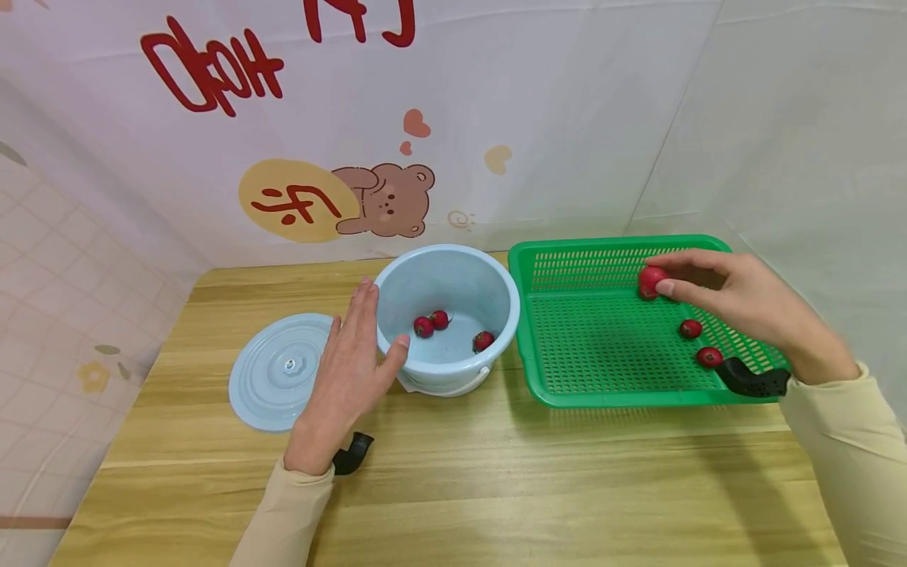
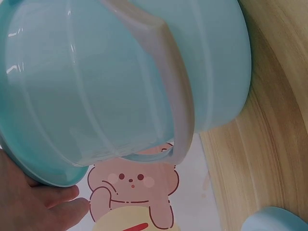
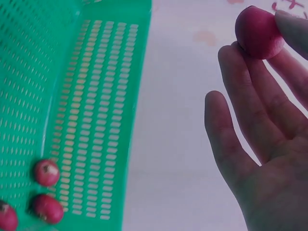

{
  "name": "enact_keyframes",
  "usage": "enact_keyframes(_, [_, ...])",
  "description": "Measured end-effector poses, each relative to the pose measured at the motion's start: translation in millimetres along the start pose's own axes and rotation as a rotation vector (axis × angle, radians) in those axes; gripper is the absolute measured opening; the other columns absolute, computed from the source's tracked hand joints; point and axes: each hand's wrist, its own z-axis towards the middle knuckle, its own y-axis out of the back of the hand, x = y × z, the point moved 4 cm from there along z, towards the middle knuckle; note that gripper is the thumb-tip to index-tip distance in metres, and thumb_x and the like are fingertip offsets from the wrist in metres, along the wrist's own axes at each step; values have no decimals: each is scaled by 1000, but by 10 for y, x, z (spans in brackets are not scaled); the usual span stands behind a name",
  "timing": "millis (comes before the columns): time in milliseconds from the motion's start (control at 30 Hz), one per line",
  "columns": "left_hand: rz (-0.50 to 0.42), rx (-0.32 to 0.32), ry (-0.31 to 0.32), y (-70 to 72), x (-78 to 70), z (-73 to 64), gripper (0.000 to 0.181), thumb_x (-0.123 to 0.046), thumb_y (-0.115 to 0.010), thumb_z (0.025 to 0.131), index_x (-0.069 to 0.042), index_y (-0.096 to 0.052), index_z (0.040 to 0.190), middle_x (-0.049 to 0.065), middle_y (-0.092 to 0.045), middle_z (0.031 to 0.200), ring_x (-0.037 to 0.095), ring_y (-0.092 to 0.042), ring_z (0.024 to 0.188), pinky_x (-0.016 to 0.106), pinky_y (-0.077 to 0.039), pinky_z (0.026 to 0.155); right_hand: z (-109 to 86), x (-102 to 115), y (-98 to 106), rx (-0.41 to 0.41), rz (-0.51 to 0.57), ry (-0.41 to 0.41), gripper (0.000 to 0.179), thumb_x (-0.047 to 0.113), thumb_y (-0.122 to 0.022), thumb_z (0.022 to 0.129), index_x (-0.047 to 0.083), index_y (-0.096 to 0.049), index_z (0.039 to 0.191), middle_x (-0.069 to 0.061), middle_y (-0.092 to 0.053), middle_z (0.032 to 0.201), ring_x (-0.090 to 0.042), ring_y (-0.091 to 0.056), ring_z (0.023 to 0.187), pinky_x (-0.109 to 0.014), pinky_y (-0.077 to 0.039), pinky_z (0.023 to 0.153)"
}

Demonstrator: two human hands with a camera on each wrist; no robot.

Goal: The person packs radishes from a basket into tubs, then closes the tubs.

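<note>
My right hand (image 1: pixel 751 303) pinches a round red radish (image 3: pixel 258 32) between thumb and fingertips, above the right part of the green basket (image 1: pixel 602 400). Below that hand, a radish (image 1: pixel 690 328) and another radish (image 1: pixel 709 357) lie in the basket; the right wrist view shows three there. My left hand (image 1: pixel 347 366), its fingers stretched out, rests against the left rim of a light blue bucket (image 1: pixel 448 370). Three radishes, among them one radish (image 1: pixel 483 341) at the right, lie on the bucket's bottom. The bucket's handle (image 2: pixel 180 96) hangs down its side.
A round light blue lid (image 1: pixel 262 378) lies on the wooden table (image 1: pixel 496 488), left of the bucket and partly behind my left hand. The basket stands close to the bucket's right side. A printed white cloth (image 1: pixel 567 94) forms the wall behind.
</note>
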Motion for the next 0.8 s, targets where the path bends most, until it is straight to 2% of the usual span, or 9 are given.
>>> enact_keyframes(100, [-1, 2, 0, -8, 5, 0, 82, -48, -49, 102, -1, -22, 164, 8, -14, 173, 26, -15, 159, 65, -15, 123, -51, 97, -30, -3, 18, -21, 38, 39, -66, 102, 32, -65, 139, 4, -75, 118, -20, -69, 86, -21, -49, 75])
enact_keyframes(200, [2, 0, -2, -12, 6, 0, 82, -48, -49, 103, -1, -22, 164, 8, -15, 173, 26, -15, 159, 65, -16, 122, -88, 181, -75, 3, 80, -59, 39, 40, -66, 101, 33, -64, 139, 4, -75, 117, -28, -67, 72, -32, -53, 58])
enact_keyframes(333, [2, -2, -2, -16, 9, 2, 82, -48, -49, 102, -1, -22, 163, 9, -15, 173, 26, -15, 159, 66, -17, 122, -115, 302, -126, -37, 139, -54, 39, 35, -68, 101, 30, -65, 139, 6, -75, 116, -26, -65, 68, -39, -50, 41])
enact_keyframes(633, [-10, -10, -8, -24, 12, 4, 82, -47, -50, 102, -1, -22, 164, 10, -16, 172, 26, -15, 158, 65, -16, 122, -176, 587, -239, -158, 159, 76, 35, 19, -72, 99, 22, -70, 134, 11, -74, 112, -14, -55, 67, -33, -35, 34])
enact_keyframes(700, [-8, -11, -9, -24, 12, 4, 82, -47, -50, 103, -2, -21, 164, 9, -16, 173, 26, -15, 158, 66, -17, 122, -192, 652, -265, -181, 172, 108, 34, 16, -72, 99, 20, -71, 133, 11, -74, 112, -11, -58, 71, -33, -30, 32])
enact_keyframes(800, [-7, -9, -7, -23, 14, 3, 82, -48, -49, 103, -2, -20, 164, 7, -14, 173, 26, -15, 159, 66, -17, 122, -201, 765, -310, -202, 215, 181, 34, 9, -70, 99, 13, -71, 132, 6, -75, 115, -10, -67, 82, -25, -45, 43])
